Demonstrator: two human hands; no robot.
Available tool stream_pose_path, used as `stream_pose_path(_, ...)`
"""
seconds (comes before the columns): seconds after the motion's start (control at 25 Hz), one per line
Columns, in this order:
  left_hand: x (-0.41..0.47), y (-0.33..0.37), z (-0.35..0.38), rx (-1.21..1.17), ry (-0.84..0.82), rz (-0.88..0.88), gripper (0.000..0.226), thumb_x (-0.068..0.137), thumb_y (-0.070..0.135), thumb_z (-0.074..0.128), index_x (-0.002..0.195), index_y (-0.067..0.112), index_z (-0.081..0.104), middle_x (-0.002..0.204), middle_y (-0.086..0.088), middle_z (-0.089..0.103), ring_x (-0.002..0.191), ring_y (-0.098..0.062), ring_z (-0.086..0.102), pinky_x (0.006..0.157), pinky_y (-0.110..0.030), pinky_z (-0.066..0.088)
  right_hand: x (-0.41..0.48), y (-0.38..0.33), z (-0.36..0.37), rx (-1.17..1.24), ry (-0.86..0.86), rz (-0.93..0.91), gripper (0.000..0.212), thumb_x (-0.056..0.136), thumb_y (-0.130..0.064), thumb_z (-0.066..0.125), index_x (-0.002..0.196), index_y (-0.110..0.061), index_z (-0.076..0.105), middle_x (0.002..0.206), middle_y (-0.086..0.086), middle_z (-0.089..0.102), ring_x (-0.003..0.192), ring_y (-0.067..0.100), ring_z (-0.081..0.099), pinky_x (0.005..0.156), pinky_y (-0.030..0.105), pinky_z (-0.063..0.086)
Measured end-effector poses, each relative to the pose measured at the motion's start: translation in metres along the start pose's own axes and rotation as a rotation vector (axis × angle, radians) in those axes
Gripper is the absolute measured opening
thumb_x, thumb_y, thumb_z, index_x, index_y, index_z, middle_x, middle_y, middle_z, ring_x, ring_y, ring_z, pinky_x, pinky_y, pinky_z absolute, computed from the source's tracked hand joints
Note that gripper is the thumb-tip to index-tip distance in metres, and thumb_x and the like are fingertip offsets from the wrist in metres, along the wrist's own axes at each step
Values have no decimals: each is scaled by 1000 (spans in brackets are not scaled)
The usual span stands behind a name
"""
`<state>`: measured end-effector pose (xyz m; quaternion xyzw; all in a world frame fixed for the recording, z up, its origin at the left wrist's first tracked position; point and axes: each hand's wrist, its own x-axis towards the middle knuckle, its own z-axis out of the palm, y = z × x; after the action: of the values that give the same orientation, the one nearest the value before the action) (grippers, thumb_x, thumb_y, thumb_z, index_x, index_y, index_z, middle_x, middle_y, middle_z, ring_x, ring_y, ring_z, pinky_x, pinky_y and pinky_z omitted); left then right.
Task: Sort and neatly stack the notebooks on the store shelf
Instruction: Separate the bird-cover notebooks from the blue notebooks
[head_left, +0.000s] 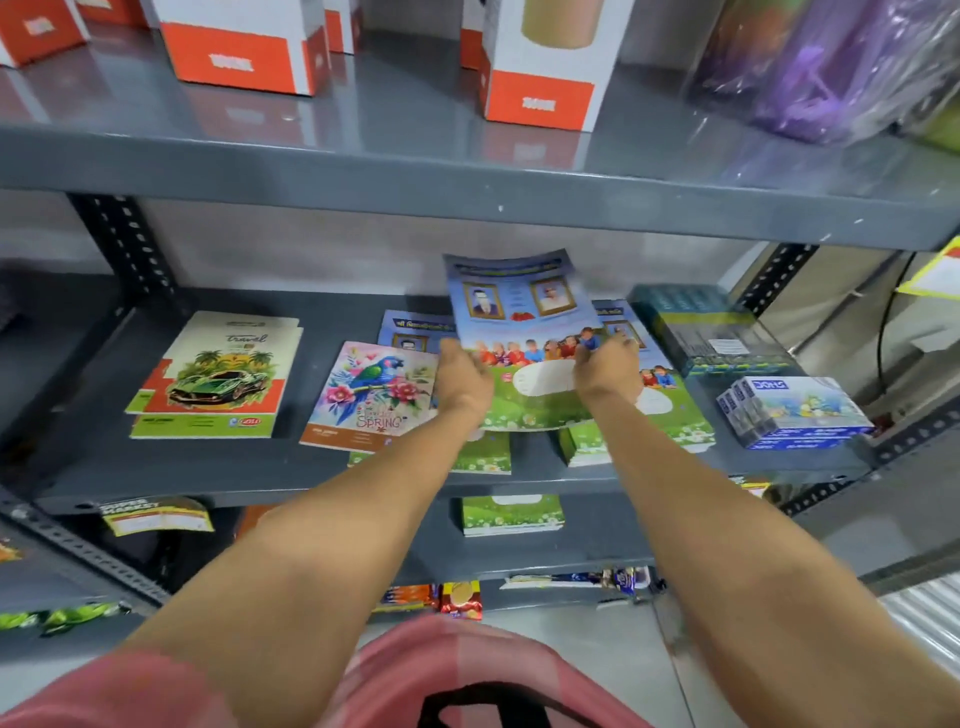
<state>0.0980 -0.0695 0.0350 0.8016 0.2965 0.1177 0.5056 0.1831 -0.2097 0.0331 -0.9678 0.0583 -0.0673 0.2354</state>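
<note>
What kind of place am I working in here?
Most likely a small shop's stationery aisle: grey slotted-steel shelving with stacks of colourful printed notebooks, rows of identical orange-and-white cartons above, and wrapped snack packets on the lowest shelf.

Probably a shop: metal shelf (467, 171) stocked with boxed goods (540, 98).

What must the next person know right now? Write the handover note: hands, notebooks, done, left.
Left hand and right hand: both grip one blue-and-green notebook, lifted and tilted above the middle shelf.
Notebooks: car-cover stack at shelf left, slightly uneven; parrot notebook lying over blue-and-green ones at centre; another blue-and-green pile under the right hand; one more notebook on the shelf below.
Done: car covers grouped.
Left: set the held notebook on its matching pile, move the parrot one out, merge and square the stacks.
</note>
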Motion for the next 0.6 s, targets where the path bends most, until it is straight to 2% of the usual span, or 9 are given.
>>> stream_pose_path(0.04, -1, 5, 19, 50, -65, 16, 15, 96, 10, 42, 109, 2, 43, 97, -16, 58, 96, -33, 61, 74, -33, 43, 10, 19, -12, -35, 50, 31, 45, 95, -29, 50, 127, 3, 46, 133, 21, 46, 120, 38, 51, 93, 47, 47)
stream_pose_path(0.12, -10, 10, 59, 194, -201, 60, 24, 95, 16, 45, 115, 2, 45, 108, -18, 62, 100, -32, 62, 82, -38, 51, 27, 65, -28, -135, 94, 114, 42, 94, -26, 52, 125, 2, 48, 131, 22, 48, 120, 38, 50, 94, 46, 46)
stream_pose_path(0.24, -19, 5, 92, 359, -298, 88, 36, 95, 22, 49, 126, 2, 46, 121, -19, 60, 113, -35, 59, 90, -41, 49, 30, 113, -23, -151, -14, 236, 43, 94, -30, 52, 123, 1, 52, 131, 23, 49, 123, 40, 48, 97, 48, 45)
stream_pose_path(0.32, -16, 1, 87, 384, -305, 134, 37, 95, 31, 49, 123, 6, 51, 119, -17, 61, 110, -33, 60, 88, -42, 51, 28, 120, -18, -172, -23, 273, 49, 93, -36, 52, 125, 0, 51, 135, 23, 46, 128, 39, 41, 101, 49, 40)
stream_pose_path(0.4, -3, -13, 60, 543, -176, 224, 40, 94, 41, 45, 118, 10, 56, 115, -13, 63, 107, -30, 60, 86, -40, 48, 22, 103, -18, -233, 58, 250, 51, 93, -40, 50, 127, -2, 49, 138, 21, 41, 130, 37, 36, 103, 48, 34)
stream_pose_path(0.48, 18, -39, 17, 811, 24, 210, 47, 94, 42, 40, 125, 8, 52, 124, -14, 59, 116, -30, 53, 94, -43, 41, 8, 62, -13, -171, 95, 133, 49, 94, -41, 46, 125, -3, 52, 135, 20, 43, 126, 36, 40, 101, 45, 37)
stream_pose_path(0.52, 26, -55, -5, 905, 84, 130, 50, 93, 40, 41, 131, 7, 47, 132, -15, 53, 124, -31, 47, 100, -45, 37, -4, 38, -5, -118, 67, 35, 47, 96, -41, 44, 121, -3, 55, 132, 20, 46, 122, 36, 45, 99, 44, 40)
stream_pose_path(0.6, 34, -85, -46, 968, 141, -104, 61, 90, 38, 46, 140, 6, 34, 146, -19, 40, 136, -35, 33, 109, -49, 28, -36, -14, 25, 1, -106, -160, 44, 97, -40, 43, 111, -2, 61, 126, 20, 51, 111, 33, 56, 92, 40, 47)
